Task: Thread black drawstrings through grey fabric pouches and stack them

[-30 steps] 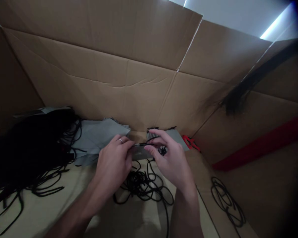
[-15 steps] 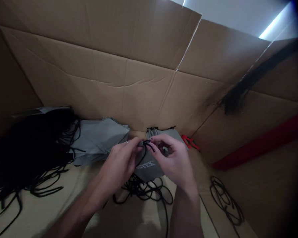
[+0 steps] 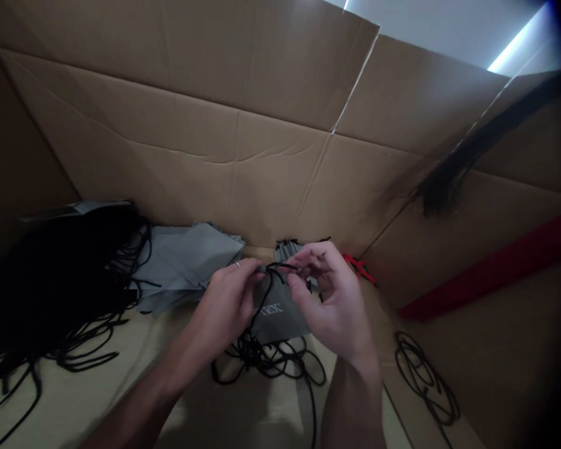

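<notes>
A small grey fabric pouch (image 3: 280,321) with white lettering hangs in front of me, its upper edge pinched in my left hand (image 3: 227,299). Black cord (image 3: 267,293) passes through the pouch's top corner and trails down its face. My right hand (image 3: 334,299) has its thumb and forefinger at the loose cord ends, apparently gripping one; the fingertips partly hide it. Below the pouch lies a tangle of black cord (image 3: 280,362) on the pale surface. Just behind my right hand stands a stack of grey pouches (image 3: 287,251) with black cord along their tops.
To the left is a big heap of black cords (image 3: 60,280), beside a pile of flat grey pouches (image 3: 187,249). Red-handled scissors (image 3: 359,267) lie near the cardboard wall (image 3: 206,131). A coiled black cord (image 3: 423,374) and a red strip (image 3: 495,268) are on the right.
My right hand has drawn a little to the right, away from the pouch's corner. The cord ends now stretch between my hands, and the pouch has shifted slightly left.
</notes>
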The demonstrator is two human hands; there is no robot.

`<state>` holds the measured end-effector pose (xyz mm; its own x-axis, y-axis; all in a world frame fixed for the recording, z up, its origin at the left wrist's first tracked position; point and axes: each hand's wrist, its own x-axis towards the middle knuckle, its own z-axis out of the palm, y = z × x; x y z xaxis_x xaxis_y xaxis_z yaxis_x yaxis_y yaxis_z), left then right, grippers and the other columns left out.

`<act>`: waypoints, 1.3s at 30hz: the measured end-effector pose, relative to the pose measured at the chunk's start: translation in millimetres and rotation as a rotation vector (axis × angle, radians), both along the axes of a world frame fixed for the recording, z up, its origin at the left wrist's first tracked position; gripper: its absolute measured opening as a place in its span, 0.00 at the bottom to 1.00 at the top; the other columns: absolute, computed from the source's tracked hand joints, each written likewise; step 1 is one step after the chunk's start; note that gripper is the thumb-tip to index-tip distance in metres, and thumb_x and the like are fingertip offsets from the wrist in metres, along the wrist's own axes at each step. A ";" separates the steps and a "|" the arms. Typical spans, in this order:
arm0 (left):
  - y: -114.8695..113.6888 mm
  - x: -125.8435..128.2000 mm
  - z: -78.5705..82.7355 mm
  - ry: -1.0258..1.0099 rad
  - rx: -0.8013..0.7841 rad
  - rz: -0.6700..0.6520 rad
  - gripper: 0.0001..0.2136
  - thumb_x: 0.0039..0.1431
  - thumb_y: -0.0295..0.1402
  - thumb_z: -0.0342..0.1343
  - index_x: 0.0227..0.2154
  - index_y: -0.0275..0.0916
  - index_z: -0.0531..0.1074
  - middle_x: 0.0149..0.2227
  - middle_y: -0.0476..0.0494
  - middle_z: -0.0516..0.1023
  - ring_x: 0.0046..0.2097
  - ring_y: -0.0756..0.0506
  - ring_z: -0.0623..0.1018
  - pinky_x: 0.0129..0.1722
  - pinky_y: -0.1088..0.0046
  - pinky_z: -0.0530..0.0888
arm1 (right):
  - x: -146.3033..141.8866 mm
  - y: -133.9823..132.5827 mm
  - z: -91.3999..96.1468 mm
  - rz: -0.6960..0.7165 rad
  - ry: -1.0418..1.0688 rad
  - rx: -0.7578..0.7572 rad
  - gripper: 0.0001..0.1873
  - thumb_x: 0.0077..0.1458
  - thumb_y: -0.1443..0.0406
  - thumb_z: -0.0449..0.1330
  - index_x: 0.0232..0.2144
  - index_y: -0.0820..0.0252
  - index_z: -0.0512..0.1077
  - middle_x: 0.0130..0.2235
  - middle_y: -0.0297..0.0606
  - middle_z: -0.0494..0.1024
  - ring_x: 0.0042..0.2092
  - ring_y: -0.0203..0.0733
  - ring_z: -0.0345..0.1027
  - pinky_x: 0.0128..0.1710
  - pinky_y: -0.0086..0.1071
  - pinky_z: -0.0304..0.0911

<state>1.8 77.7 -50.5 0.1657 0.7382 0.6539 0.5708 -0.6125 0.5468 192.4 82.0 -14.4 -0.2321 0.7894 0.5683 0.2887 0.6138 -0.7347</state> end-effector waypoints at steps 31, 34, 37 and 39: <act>0.4 4.1 1.2 0.456 -0.148 0.082 0.25 0.49 0.09 0.50 0.47 0.35 0.76 0.43 0.38 0.84 0.44 0.37 0.84 0.42 0.61 0.82 | -3.3 10.0 1.9 -0.028 -0.369 0.261 0.11 0.64 0.76 0.64 0.37 0.55 0.78 0.37 0.36 0.84 0.44 0.45 0.74 0.45 0.38 0.72; -0.8 4.9 3.4 0.457 -0.197 0.082 0.23 0.52 0.09 0.51 0.47 0.35 0.77 0.44 0.37 0.84 0.45 0.37 0.84 0.43 0.60 0.81 | -3.8 10.6 1.9 -0.009 -0.369 0.281 0.10 0.64 0.76 0.64 0.37 0.56 0.79 0.37 0.37 0.85 0.45 0.45 0.74 0.45 0.39 0.72; -1.4 5.3 5.7 0.461 -0.232 0.074 0.22 0.55 0.09 0.50 0.46 0.35 0.78 0.43 0.37 0.83 0.44 0.37 0.84 0.43 0.61 0.81 | -4.2 11.3 1.7 0.019 -0.359 0.274 0.10 0.65 0.76 0.63 0.37 0.56 0.80 0.38 0.37 0.85 0.44 0.45 0.75 0.45 0.38 0.72; -1.4 5.2 6.7 0.475 -0.238 0.066 0.22 0.56 0.09 0.49 0.46 0.35 0.78 0.42 0.38 0.83 0.44 0.38 0.83 0.43 0.62 0.80 | -4.1 11.7 1.5 0.026 -0.353 0.266 0.11 0.65 0.76 0.63 0.37 0.55 0.80 0.38 0.37 0.85 0.43 0.44 0.76 0.45 0.38 0.72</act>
